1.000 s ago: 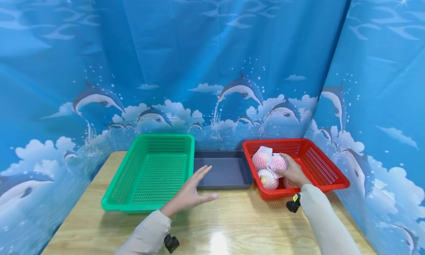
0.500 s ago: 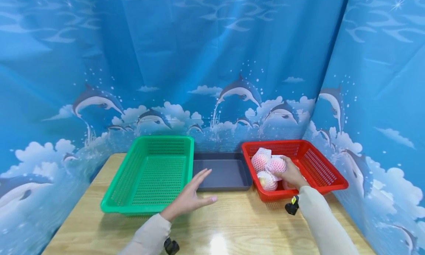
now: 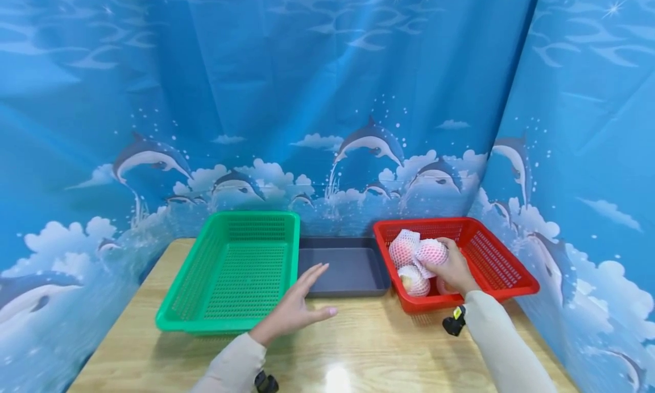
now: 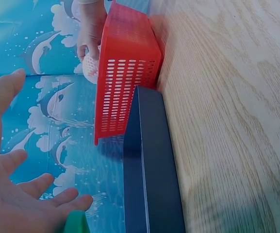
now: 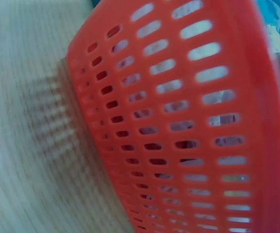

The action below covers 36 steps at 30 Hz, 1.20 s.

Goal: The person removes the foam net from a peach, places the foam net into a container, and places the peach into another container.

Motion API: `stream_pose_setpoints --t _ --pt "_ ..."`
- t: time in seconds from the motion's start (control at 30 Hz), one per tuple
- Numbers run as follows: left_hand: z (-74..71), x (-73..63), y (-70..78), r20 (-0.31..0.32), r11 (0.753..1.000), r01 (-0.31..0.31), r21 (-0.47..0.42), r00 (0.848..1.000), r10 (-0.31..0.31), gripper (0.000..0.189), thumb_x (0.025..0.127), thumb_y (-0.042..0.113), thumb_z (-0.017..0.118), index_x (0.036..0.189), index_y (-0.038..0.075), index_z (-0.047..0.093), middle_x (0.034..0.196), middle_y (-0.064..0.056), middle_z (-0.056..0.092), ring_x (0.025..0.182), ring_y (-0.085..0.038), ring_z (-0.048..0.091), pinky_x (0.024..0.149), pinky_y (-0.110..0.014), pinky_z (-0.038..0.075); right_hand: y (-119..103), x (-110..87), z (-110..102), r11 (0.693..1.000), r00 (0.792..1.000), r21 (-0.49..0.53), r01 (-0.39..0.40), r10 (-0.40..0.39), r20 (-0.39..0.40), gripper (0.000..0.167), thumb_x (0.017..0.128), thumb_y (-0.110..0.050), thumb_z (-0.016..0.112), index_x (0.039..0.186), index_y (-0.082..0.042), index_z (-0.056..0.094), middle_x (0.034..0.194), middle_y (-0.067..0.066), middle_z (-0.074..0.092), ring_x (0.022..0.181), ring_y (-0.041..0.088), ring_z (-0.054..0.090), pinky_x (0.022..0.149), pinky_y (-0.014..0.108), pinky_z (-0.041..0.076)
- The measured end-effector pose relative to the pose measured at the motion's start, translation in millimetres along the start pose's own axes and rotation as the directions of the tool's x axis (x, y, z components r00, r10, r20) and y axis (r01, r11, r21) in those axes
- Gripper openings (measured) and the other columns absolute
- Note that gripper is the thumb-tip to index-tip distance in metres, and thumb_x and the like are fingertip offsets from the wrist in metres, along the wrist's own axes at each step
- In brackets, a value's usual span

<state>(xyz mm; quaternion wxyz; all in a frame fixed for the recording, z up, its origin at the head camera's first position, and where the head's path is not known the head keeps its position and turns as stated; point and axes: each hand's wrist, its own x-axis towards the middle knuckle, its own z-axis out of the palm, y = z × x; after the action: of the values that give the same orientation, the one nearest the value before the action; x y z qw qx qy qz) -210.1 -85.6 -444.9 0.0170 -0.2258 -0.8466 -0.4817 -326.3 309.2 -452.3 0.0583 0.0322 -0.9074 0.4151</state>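
My right hand (image 3: 454, 268) grips a pinkish round fruit (image 3: 431, 252) in a white foam net, in the left part of the red basket (image 3: 498, 262). In the left wrist view this netted fruit (image 4: 90, 68) shows just past the basket's rim, under the fingers. Beside it sit another netted fruit (image 3: 403, 248) behind and a paler netted one (image 3: 413, 281) in front. A further fruit (image 3: 444, 286) is partly hidden below the hand. My left hand (image 3: 289, 310) hovers near the green basket's right front corner, fingers spread, thumb pointing right, holding nothing.
The green basket (image 3: 245, 279) stands on the left of the wooden table (image 3: 368, 336). A dark grey tray (image 3: 348, 268) lies between the two baskets. Behind them hangs a blue dolphin-print curtain (image 3: 327, 97), which also runs along the right side.
The right hand and its fruit dip slightly left, then rise a little and shift back right. The left hand stays nearly still, and the other fruits keep their places.
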Motion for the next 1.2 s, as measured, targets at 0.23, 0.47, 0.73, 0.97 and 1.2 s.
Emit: stream_pose_setpoints --t 0.23,0.47,0.73,0.97,1.2 --pt "1.0 -0.6 2.7 -0.017 1.0 0.0 -0.001 1.0 0.0 0.09 0.077 0.034 0.079 0.151 0.022 0.029 0.157 -0.009 0.022 0.139 -0.04 0.028 0.105 -0.068 0.029 -16 -4.9 -9 0.999 0.999 0.018 0.03 -0.03 -0.021 0.083 0.083 -0.033 0.075 0.143 -0.002 0.026 0.137 0.026 0.04 0.117 0.042 0.046 0.096 0.058 0.048" --pt "5.2 1.7 0.2 -0.036 0.999 -0.051 -0.003 0.998 0.051 0.089 0.077 0.037 0.079 0.15 0.019 0.032 0.156 -0.01 0.026 0.138 -0.039 0.031 0.106 -0.065 0.031 -29 -12.0 -15 0.999 0.999 0.004 0.042 -0.042 0.033 0.082 0.083 -0.036 0.075 0.143 -0.008 0.029 0.137 0.022 0.042 0.115 0.039 0.049 0.093 0.055 0.051" --pt "10.9 2.2 0.9 -0.04 0.998 -0.068 -0.002 0.997 0.068 0.09 0.076 0.034 0.081 0.15 0.019 0.032 0.156 -0.009 0.027 0.138 -0.037 0.031 0.107 -0.063 0.032 -49 -21.2 -10 0.993 0.993 0.031 0.111 -0.112 0.039 0.08 0.081 -0.034 0.077 0.142 -0.009 0.032 0.135 0.02 0.045 0.111 0.036 0.051 0.089 0.05 0.054" --pt "18.3 2.4 2.0 -0.021 0.999 -0.05 0.006 0.999 0.05 0.089 0.077 0.032 0.08 0.15 0.02 0.032 0.155 -0.009 0.028 0.138 -0.038 0.032 0.105 -0.064 0.034 -69 -33.3 7 0.979 0.98 0.083 0.186 -0.191 0.054 0.076 0.078 -0.026 0.08 0.139 -0.013 0.037 0.132 0.015 0.046 0.11 0.033 0.051 0.083 0.045 0.057" --pt "29.5 0.8 0.3 -0.028 0.998 -0.058 0.002 0.998 0.058 0.09 0.075 0.034 0.081 0.15 0.021 0.033 0.154 -0.009 0.029 0.137 -0.038 0.034 0.104 -0.063 0.035 -81 -46.5 30 0.949 0.957 0.151 0.276 -0.286 0.054 0.074 0.075 -0.019 0.083 0.135 -0.01 0.042 0.128 0.013 0.05 0.105 0.03 0.054 0.08 0.033 0.057"
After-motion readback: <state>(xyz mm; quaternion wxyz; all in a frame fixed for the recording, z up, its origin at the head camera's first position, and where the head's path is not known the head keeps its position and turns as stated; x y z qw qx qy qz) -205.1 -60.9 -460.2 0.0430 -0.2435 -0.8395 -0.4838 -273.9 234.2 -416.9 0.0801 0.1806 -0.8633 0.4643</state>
